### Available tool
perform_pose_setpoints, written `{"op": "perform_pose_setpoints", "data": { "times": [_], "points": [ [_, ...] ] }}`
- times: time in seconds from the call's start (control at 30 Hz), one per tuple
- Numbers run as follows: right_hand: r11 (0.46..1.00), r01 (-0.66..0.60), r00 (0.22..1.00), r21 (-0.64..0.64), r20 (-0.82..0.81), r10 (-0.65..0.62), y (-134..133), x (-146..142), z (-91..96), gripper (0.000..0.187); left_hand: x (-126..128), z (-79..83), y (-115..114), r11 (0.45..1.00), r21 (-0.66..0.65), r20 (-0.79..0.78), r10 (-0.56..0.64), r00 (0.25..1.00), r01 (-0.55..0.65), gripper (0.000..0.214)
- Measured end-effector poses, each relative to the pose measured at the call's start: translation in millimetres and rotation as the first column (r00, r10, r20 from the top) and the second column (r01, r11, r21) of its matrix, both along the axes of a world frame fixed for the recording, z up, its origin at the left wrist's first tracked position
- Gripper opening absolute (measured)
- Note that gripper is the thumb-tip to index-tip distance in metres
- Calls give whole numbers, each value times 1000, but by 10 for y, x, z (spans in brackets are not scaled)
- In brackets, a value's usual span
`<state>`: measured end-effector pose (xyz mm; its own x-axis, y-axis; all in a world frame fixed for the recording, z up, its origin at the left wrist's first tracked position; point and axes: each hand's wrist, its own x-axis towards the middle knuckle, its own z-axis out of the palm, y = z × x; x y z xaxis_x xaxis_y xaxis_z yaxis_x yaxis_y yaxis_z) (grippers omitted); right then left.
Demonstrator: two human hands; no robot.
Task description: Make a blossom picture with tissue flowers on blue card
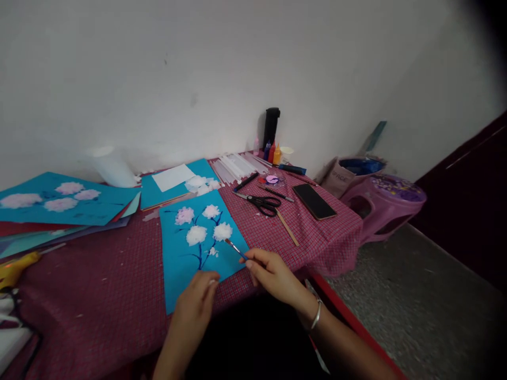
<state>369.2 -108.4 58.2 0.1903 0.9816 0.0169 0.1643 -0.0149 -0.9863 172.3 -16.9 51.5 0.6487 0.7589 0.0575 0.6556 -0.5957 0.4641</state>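
My right hand (271, 272) is closed around a paintbrush (236, 249) with a blue handle. Its brown bristle tip lies by the lower edge of a white puffy flower (222, 231) on a blue sheet (174, 285). That sheet bears several white and pinkish flowers with dark blue painted stems (200, 257). Small white bits (214, 252) sit near the stems. My left hand (196, 298) is over the sheet's near edge, its fingers curled and pressed together. A small whitish spot shows at the fingertips, but I cannot tell what it is.
Scissors (263, 203), a wooden stick (288, 228), a phone (314, 200) and a paint palette (273, 180) lie to the right. Glue sticks (237, 168) and paint bottles (271, 153) are behind. Another flowered blue sheet (106, 206) and a yellow glue gun (18, 268) are left.
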Motion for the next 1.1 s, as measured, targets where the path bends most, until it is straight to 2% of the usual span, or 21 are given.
{"op": "perform_pose_setpoints", "data": {
  "times": [0.1, 0.2, 0.3, 0.4, 0.57, 0.73, 0.83, 0.87, 0.93, 1.0, 1.1],
  "points": [
    [1000, -13, 999, 7, 46, 13, 73, 25, 47, 19, 50, 168, 285, 996, 45, -74, 84, 994, -80, 41],
    [1000, -12, 995, 12, 102, 10, 136, 67, 90, 18, 250, 251, 472, 990, 85, -242, 128, 962, -111, 36],
    [1000, -12, 992, 4, 127, 11, 186, 127, 116, 17, 442, 251, 497, 989, 117, -414, 133, 901, -92, 33],
    [1000, -4, 993, 0, 120, 4, 244, 197, 139, 17, 529, 250, 456, 988, 150, -513, 103, 852, -29, 33],
    [1000, -24, 996, -18, 82, 25, 403, 304, 233, 19, 584, 224, 453, 982, 178, -578, 54, 814, 61, 31],
    [999, -43, 991, -4, 128, 43, 625, 426, 427, 19, 617, 160, 425, 981, 166, -590, 20, 807, 97, 33],
    [998, -44, 984, 40, 172, 36, 776, 518, 558, 19, 572, 235, 546, 982, 158, -574, 4, 819, 106, 24],
    [998, -45, 982, 50, 185, 35, 832, 548, 586, 20, 542, 293, 661, 981, 170, -567, 18, 824, 95, 19],
    [997, -52, 985, 49, 169, 43, 957, 597, 602, 21, 459, 455, 1028, 972, 232, -546, 99, 832, 37, 17],
    [998, -30, 996, 48, 89, 26, 1093, 620, 559, 21, 350, 654, 1551, 941, 333, -509, 234, 828, -62, 23],
    [1000, 18, 996, 16, -84, -17, 1265, 610, 433, 39, 196, 897, 2461, 890, 418, -453, 377, 808, -181, 30]
  ]
}}
